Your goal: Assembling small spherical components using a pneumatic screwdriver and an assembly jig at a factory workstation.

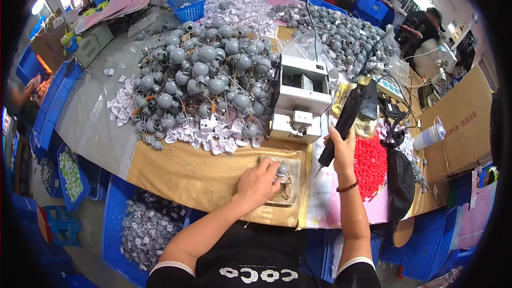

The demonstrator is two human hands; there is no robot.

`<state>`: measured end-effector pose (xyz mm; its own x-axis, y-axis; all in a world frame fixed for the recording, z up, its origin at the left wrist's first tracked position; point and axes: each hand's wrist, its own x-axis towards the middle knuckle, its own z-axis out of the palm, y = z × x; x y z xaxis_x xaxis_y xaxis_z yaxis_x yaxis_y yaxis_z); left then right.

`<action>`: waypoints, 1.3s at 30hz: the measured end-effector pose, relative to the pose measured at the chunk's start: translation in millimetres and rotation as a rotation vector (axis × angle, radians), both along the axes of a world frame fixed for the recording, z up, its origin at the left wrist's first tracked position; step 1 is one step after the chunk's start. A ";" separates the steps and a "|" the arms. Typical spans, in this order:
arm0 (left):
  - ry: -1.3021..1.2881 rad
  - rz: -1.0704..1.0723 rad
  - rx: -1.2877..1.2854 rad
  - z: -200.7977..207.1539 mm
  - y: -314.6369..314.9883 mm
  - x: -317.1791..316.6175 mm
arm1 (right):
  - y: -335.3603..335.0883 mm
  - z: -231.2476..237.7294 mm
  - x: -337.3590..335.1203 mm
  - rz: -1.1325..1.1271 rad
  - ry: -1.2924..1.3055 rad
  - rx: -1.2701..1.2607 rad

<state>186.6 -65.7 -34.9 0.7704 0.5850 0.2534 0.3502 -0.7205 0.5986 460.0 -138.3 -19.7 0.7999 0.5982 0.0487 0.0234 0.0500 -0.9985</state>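
Workshop clutter surrounds a broad table [90,108], its near edge covered in brown sheeting [176,173]. Far to the left of the person's left hand [258,185] stand blue bins [49,111]. Beyond those fingers, slightly left, rises a heap of grey balls [208,69] with wires, edged by loose white parts [213,137].

The left hand's fingers bend down, thumb and fingertips close together, at a single grey ball part [282,169] on a flat square plate [291,194]. They seem to steady it; how firmly they grip cannot be told.

Beyond the plate and to its right sits a white boxy machine [302,96]. Right of the left fingertips, a black screwdriver [346,124] slants, its long axis running from far right to near left. Its tip lies to the right of the ball part, apart from it; its height is unclear. The right hand [341,152] is wrapped closed around the handle, while the left is much nearer the part.

Just right of the right fingers spreads a pile of red pieces [369,160], then a black pouch [400,184] and a white tumbler [428,136].
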 end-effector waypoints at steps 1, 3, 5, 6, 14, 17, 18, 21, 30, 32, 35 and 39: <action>-0.030 -0.013 0.017 -1.9 0.0 -0.4 | -6.1 -15.5 12.3 -0.026 -0.009 -0.015; -0.085 -0.032 0.052 -5.3 0.1 -3.4 | -18.4 -37.3 22.5 -0.041 -0.163 -0.070; -0.142 -0.054 0.095 -11.6 0.2 -7.3 | -32.0 -57.1 17.3 -0.039 -0.593 -0.164; -0.156 -0.056 0.113 -13.0 0.2 -10.1 | -35.7 -53.5 1.5 0.001 -0.795 -0.173; -0.172 -0.086 0.152 -9.5 1.6 -8.8 | -20.9 -11.3 -98.8 0.441 -0.655 -0.084; -0.154 -0.081 0.132 -7.5 1.5 -9.6 | -16.8 -14.6 -103.4 0.411 -0.595 -0.049; -0.157 -0.085 0.137 -6.2 1.6 -8.4 | -15.5 -15.4 -105.0 0.391 -0.553 -0.029; -0.180 -0.100 0.149 -4.0 1.5 -8.6 | -7.2 -5.5 -103.7 0.330 -0.213 -0.006; -0.090 -0.146 0.139 25.1 11.5 -111.2 | -32.7 -3.9 -57.3 0.480 -0.144 -0.125; 0.076 -0.125 0.197 39.2 21.9 -167.4 | -47.1 -6.5 -28.4 0.356 -0.416 -0.226; 0.493 0.066 0.207 66.4 35.8 -242.3 | -73.8 -11.0 6.9 0.207 -0.731 -0.369; 0.699 0.294 0.322 80.9 55.2 -261.3 | -104.6 -17.4 31.5 0.138 -0.947 -0.527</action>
